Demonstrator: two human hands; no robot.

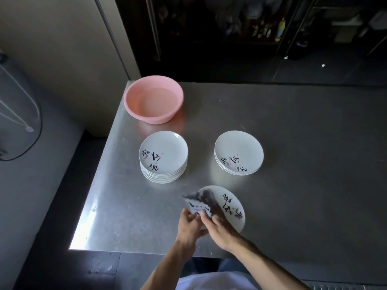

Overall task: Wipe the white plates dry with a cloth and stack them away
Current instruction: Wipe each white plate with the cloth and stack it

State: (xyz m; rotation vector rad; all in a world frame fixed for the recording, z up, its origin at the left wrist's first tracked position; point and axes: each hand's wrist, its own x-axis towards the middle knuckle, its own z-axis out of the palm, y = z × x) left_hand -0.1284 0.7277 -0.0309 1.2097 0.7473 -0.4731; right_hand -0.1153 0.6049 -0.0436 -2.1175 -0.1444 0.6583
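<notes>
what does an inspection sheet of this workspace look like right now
surface: steel table, glare at its near left corner
job's things: taller plate stack left, shorter plate stack right, apart; one tilted plate in hand with the cloth on it
clutter: pink basin at the far left corner, seems to hold water
grips: left hand holds the tilted plate's near edge; right hand holds the cloth against it; blurred
cables: dark cable and white cord hang by the left wall
surroundings: dark shelving with bottles behind the table

Head-worn view, angled down, close over table
</notes>
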